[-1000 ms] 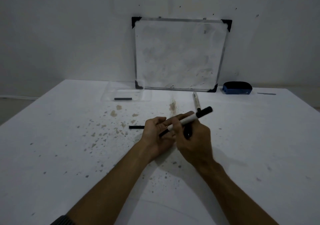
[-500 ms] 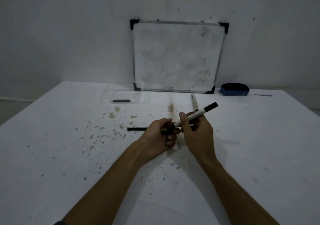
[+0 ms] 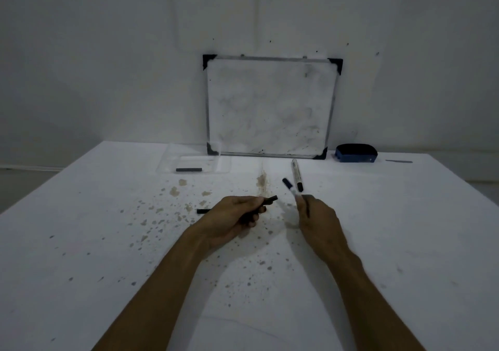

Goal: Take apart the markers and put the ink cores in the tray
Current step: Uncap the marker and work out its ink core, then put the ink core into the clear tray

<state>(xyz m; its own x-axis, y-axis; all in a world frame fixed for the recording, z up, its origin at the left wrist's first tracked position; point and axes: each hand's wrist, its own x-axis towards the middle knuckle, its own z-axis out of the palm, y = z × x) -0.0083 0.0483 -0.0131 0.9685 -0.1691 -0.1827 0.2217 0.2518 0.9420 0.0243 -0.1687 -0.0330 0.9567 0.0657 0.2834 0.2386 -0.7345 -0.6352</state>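
My left hand (image 3: 235,215) is closed around a short black marker piece (image 3: 271,199) whose end sticks out to the right. My right hand (image 3: 317,217) grips a white marker barrel (image 3: 288,185) that points up and left with a dark end; it is blurred. The two hands are apart. A second marker (image 3: 296,174) lies on the table just beyond my right hand. One black ink core (image 3: 189,169) lies in the clear tray (image 3: 224,161) at the back left. Another black core (image 3: 203,211) rests on the table left of my left hand.
A whiteboard (image 3: 270,107) leans on the wall at the table's back edge. A blue eraser (image 3: 356,153) and a thin dark stick (image 3: 398,161) lie to its right. Brown stains (image 3: 175,191) speckle the white table (image 3: 81,242).
My hands have pulled apart: the black piece has come away in my left hand, and my right hand has swung the barrel from pointing up-right to up-left.
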